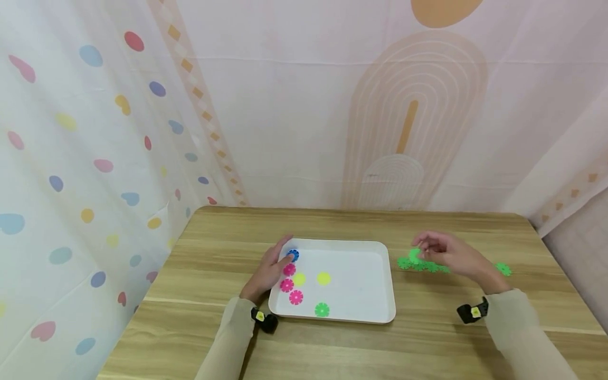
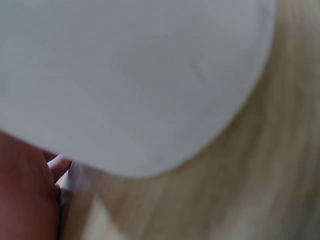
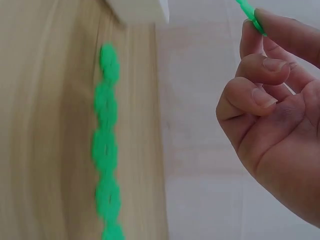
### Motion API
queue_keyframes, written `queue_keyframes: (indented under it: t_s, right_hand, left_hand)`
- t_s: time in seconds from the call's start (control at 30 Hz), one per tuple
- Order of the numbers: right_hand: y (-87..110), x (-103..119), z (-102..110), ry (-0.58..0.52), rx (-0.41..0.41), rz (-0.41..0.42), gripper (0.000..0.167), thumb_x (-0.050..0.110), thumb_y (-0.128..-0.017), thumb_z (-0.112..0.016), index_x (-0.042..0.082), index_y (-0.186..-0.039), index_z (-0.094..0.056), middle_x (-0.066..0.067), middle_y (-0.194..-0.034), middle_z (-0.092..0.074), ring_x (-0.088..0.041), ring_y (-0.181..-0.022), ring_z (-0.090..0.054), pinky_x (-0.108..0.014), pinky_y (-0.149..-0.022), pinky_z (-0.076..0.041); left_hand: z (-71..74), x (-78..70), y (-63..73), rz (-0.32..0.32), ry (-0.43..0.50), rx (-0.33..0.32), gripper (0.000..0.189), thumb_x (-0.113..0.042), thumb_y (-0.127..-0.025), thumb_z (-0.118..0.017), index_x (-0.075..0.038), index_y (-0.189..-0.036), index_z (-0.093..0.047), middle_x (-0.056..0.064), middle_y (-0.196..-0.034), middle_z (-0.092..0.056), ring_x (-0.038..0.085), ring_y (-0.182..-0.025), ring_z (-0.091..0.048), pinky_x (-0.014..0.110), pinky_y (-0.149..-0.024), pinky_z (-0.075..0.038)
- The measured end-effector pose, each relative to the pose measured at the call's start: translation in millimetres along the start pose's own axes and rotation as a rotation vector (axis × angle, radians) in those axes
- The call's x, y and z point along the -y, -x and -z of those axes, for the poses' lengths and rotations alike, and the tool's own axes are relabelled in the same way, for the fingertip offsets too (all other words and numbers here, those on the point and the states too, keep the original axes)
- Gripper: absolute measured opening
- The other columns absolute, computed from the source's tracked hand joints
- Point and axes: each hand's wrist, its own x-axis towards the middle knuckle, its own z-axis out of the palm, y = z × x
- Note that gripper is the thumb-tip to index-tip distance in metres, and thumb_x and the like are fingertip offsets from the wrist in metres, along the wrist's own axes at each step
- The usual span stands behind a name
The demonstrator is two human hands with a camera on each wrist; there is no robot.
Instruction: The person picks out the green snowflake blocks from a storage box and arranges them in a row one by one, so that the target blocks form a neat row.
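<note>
My left hand [image 1: 271, 269] grips the left side of a white tray [image 1: 356, 290], thumb over the rim beside a blue notched disc [image 1: 295, 253]. In the left wrist view the tray's pale surface [image 2: 130, 90] fills much of the picture. Thumb and index finger of my right hand [image 1: 442, 250] pinch a green notched disc [image 3: 252, 17], above a row of similar green discs [image 3: 105, 150] joined end to end on the table. Its other fingers curl toward the palm in the right wrist view.
Inside the tray lie several pink discs [image 1: 287, 285], two yellow discs [image 1: 324, 278] and a green disc [image 1: 322, 310]. Another green disc [image 1: 503, 269] lies near the right wrist on the wooden table [image 1: 332, 343]. A patterned curtain [image 1: 294, 132] hangs behind the table.
</note>
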Motion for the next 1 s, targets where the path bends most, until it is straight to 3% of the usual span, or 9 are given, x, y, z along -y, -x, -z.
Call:
queue_keyframes:
  t_s: [0.23, 0.43, 0.63, 0.8, 1.0]
  right_hand:
    - [41.3, -22.6, 25.9, 0.052, -0.124, -0.062, 0.028, 0.008, -0.1, -0.057, -0.005, -0.124, -0.054, 0.005, -0.1, -0.063, -0.007, -0.087, -0.061, -0.027, -0.067, -0.052]
    - [69.1, -46.3, 42.8, -0.002, -0.206, -0.108, 0.022, 0.005, -0.1, -0.055, 0.013, -0.12, -0.059, 0.01, -0.095, -0.062, -0.01, -0.075, -0.059, -0.028, -0.057, -0.046]
    - [92.5, -62.9, 59.1, -0.038, -0.276, -0.164, 0.025, 0.005, -0.101, -0.054, 0.023, -0.117, -0.059, 0.009, -0.072, -0.051, -0.019, -0.059, -0.04, -0.035, -0.048, -0.032]
    - [110.1, -75.5, 72.8, -0.037, -0.337, -0.253, 0.031, 0.012, -0.103, -0.053, 0.039, -0.118, -0.054, 0.01, -0.077, -0.054, -0.019, -0.058, -0.036, -0.037, -0.05, -0.025]
    - [124.2, -94.0, 80.2, -0.099, -0.383, -0.3, 0.038, 0.011, -0.104, -0.051, 0.045, -0.119, -0.049, 0.011, -0.075, -0.053, -0.017, -0.057, -0.033, -0.036, -0.052, -0.023]
  left_hand:
    - [-1.4, -0.3, -1.1, 0.016, 0.004, 0.004, 0.055, -0.029, -0.104, -0.048, -0.031, -0.156, -0.03, 0.003, -0.163, -0.024, 0.034, -0.151, -0.014, 0.064, -0.118, -0.01]
    - [-1.1, -1.2, -1.6, 0.011, -0.005, 0.004, 0.054, -0.03, -0.104, -0.048, -0.031, -0.156, -0.031, 0.005, -0.163, -0.025, 0.035, -0.15, -0.015, 0.065, -0.118, -0.01]
    - [-0.4, -1.9, -1.3, 0.013, -0.008, 0.007, 0.055, -0.03, -0.104, -0.049, -0.03, -0.156, -0.03, 0.004, -0.163, -0.025, 0.035, -0.151, -0.015, 0.064, -0.118, -0.01]
    - [0.2, -2.5, -0.5, 0.014, 0.009, 0.011, 0.055, -0.029, -0.104, -0.048, -0.029, -0.156, -0.029, 0.005, -0.163, -0.023, 0.035, -0.151, -0.013, 0.064, -0.118, -0.009]
    - [0.7, -1.2, 0.0, 0.036, 0.013, 0.01, 0.055, -0.029, -0.104, -0.048, -0.031, -0.156, -0.029, 0.005, -0.164, -0.023, 0.034, -0.151, -0.013, 0.064, -0.118, -0.009]
